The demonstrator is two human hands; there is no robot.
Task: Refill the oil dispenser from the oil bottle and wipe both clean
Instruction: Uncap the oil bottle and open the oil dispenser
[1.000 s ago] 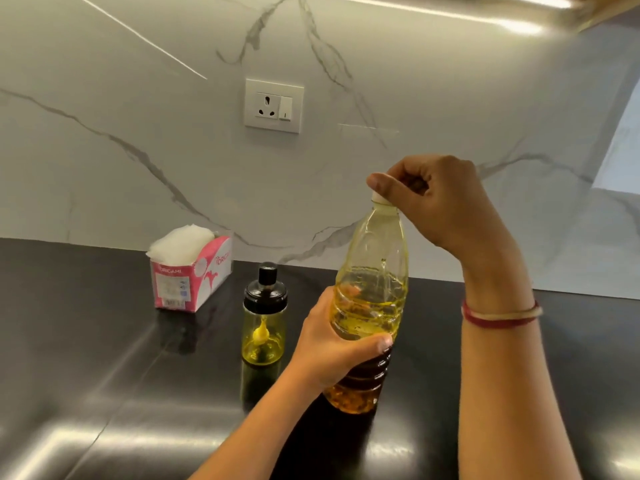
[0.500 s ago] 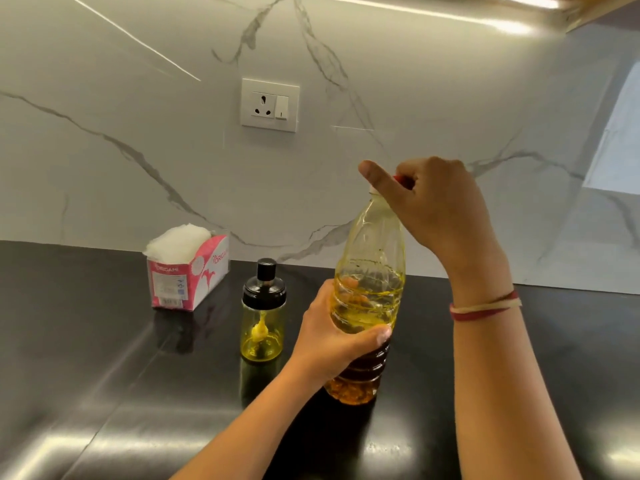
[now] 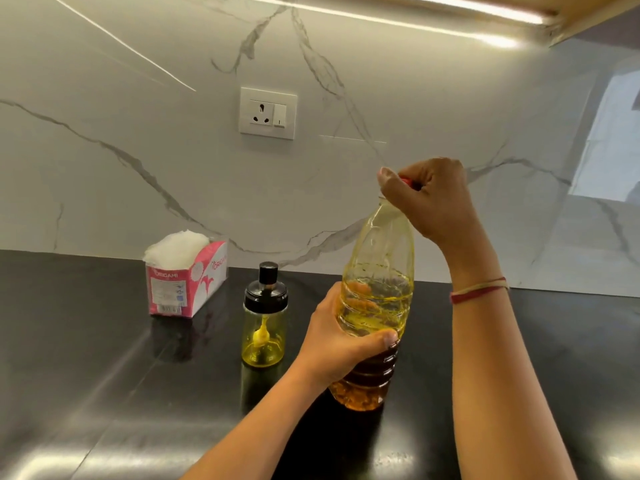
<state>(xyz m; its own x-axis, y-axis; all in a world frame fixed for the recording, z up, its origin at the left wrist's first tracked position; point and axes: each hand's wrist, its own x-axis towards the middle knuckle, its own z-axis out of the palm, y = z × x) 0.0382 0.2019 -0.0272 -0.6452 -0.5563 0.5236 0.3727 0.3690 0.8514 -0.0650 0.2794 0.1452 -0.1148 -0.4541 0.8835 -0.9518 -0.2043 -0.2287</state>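
Oil bottle (image 3: 377,306) stands on the counter (image 3: 86,393) beside the dispenser (image 3: 265,317); left hand (image 3: 341,344) clasps its middle, right hand (image 3: 429,199) grips the cap (image 3: 406,181) (red, mostly hidden). Better to twist gently, bottle upright.

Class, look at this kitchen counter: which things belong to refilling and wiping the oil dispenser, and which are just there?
In the job: oil bottle, its red cap, oil dispenser, tissue box, left hand, right hand.
Just there: wall socket, wrist band.

Oil dispenser (image 3: 264,317) stands just left of the held oil bottle (image 3: 377,296)
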